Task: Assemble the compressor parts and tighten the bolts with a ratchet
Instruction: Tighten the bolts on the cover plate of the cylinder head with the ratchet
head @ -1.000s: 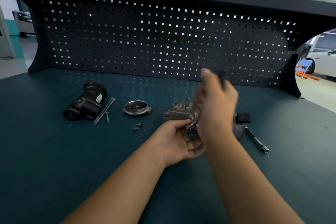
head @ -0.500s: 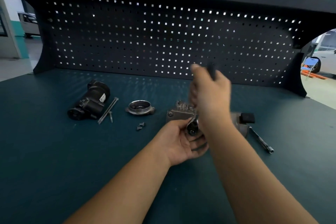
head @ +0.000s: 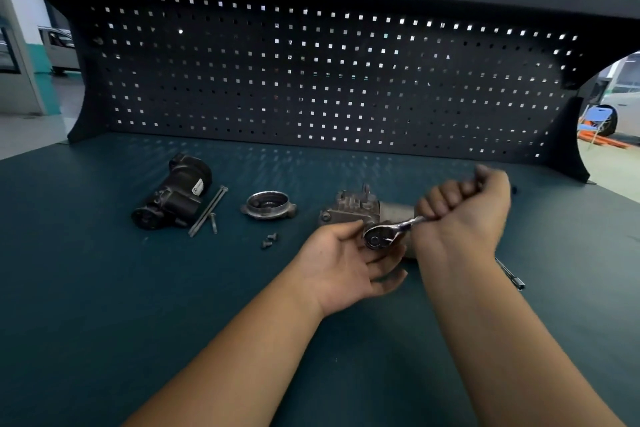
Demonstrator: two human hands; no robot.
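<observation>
Parts lay in a row across the middle of the dark green desk point(head: 104, 305). Just right of the middle sat the gray compressor body point(head: 349, 210). The ratchet point(head: 377, 238) was at its near side. Its round head was low and to the left, and its thin shaft ran up and to the right into the right hand point(head: 464, 208). So its long side went from lower left to upper right. The right hand was a tight fist round the handle. The left hand point(head: 343, 263) lay palm up, fingers loosely spread under the ratchet head, thumb by the gray body. I could not tell if it pushed on anything. To the left sat a round metal cap point(head: 268, 206), two small screws point(head: 269, 241), long bolts point(head: 207, 210) and a black motor part point(head: 173, 198). A thin metal bar point(head: 510, 276) stuck out beside the right arm.
</observation>
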